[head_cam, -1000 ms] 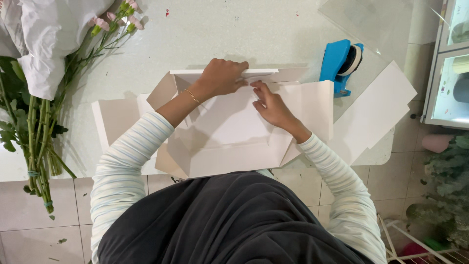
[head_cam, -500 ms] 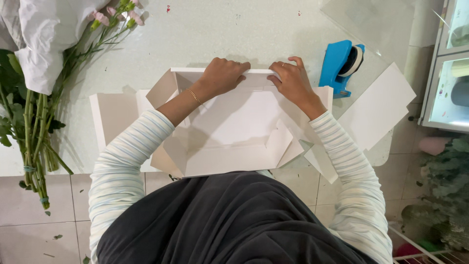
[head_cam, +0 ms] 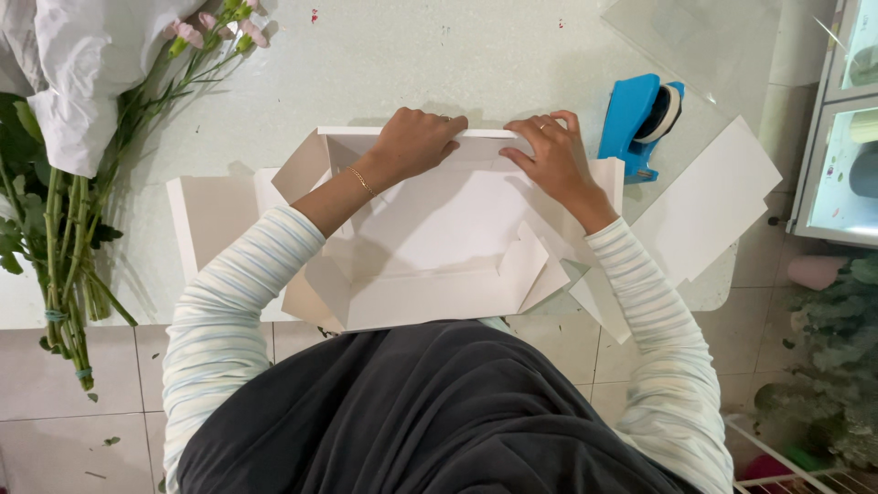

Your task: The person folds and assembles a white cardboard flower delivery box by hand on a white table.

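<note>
A white cardboard box (head_cam: 439, 238), partly folded with its flaps spread out, lies on the pale green table (head_cam: 412, 64) in front of me. My left hand (head_cam: 416, 142) presses down on the box's far wall, fingers curled over its top edge. My right hand (head_cam: 549, 155) rests beside it on the same far edge, fingers spread flat against the cardboard. Both arms wear striped long sleeves. A thin bracelet sits on my left wrist.
A blue tape dispenser (head_cam: 638, 123) stands just right of the box. Flat white card sheets (head_cam: 709, 206) lie at the right. Long-stemmed flowers (head_cam: 64, 238) wrapped in white paper (head_cam: 78, 73) lie at the left. A glass cabinet (head_cam: 841, 137) stands far right; tiled floor below.
My right hand has moved from the box's middle up to its far edge beside the left hand. The far wall now stands folded up.
</note>
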